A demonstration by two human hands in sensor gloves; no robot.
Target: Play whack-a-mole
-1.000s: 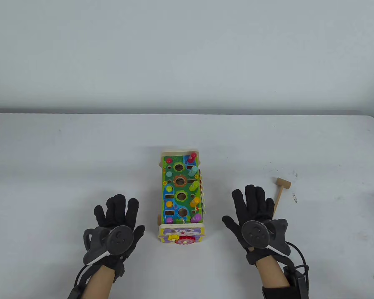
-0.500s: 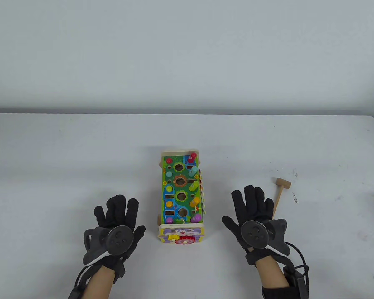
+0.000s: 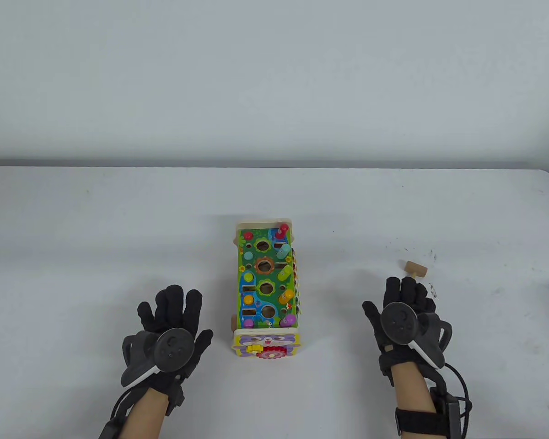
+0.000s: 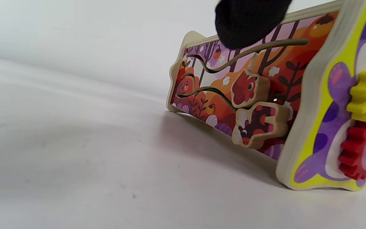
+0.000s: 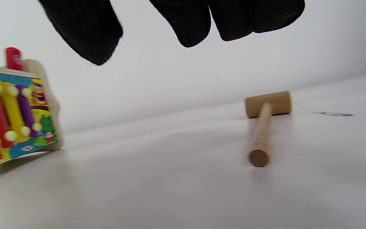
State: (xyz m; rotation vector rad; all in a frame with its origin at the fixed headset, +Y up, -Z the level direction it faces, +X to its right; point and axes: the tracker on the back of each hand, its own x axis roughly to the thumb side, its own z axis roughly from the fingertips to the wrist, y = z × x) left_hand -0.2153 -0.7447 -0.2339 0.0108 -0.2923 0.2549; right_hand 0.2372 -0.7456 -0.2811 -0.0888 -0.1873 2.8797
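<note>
Shifted rightward and farther across the table since a second ago: right hand, now over the handle of the wooden hammer, hiding most of the handle in the table view. Seen in the right wrist view hanging above the hammer, fingers spread and loose, apart from the wood, gripping nothing. Lay flat on the white table, hammer head at the far end, handle pointing near. Stayed put at near left: left hand, palm down, fingers extended and slightly spread, holding nothing. Stood between the two hands, the whack-a-mole toy, long axis running near to far, coloured pegs raised along its right side, gears on the near end panel.
</note>
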